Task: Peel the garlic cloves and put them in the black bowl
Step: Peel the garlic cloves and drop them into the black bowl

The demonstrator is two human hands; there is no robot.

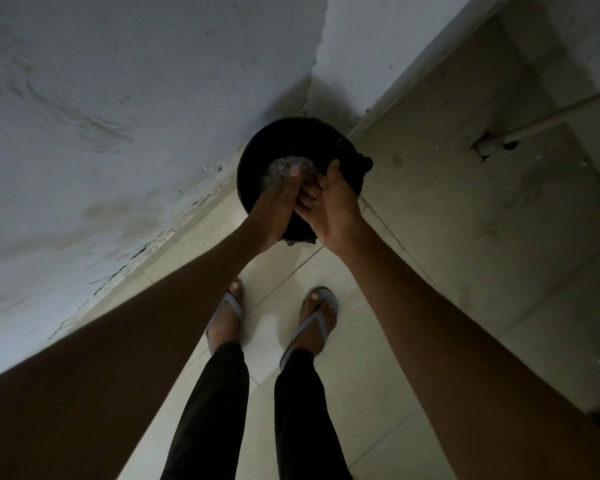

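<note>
Observer: fingers of the left hand lie fairly straight, tips pointing down into the black bowl. The right hand has its fingers curled in against the left's, touching, thumb up.

Checker: Anything held?

Observer: Cannot tell. The contact is shadowed, and no clove shows between the fingers.

Checker: Location of the garlic cloves?

Observer: None identifiable. A pale, speckled patch lies inside the bowl just beyond the left fingertips. It could be skins or cloves; the light is too dim to say.

Checker: And the bowl?

Observer: On the tiled floor, pushed into the corner where two walls meet. Both hands are over its near half; the person's sandalled feet stand well behind it.

Checker: Handling estimate?

Observer: Judgement only. A clove is small, light and firm, best taken by a thumb-and-fingertip pinch across its sides. Once peeled it is probably tacky or slick, so it should be released low over the bowl. Papery skin weighs almost nothing and clings to skin, so rubbing the fingers together would shed it. The bowl looks deep and rigid; its rim is the place to grip it. Its weight is unknown.
</note>
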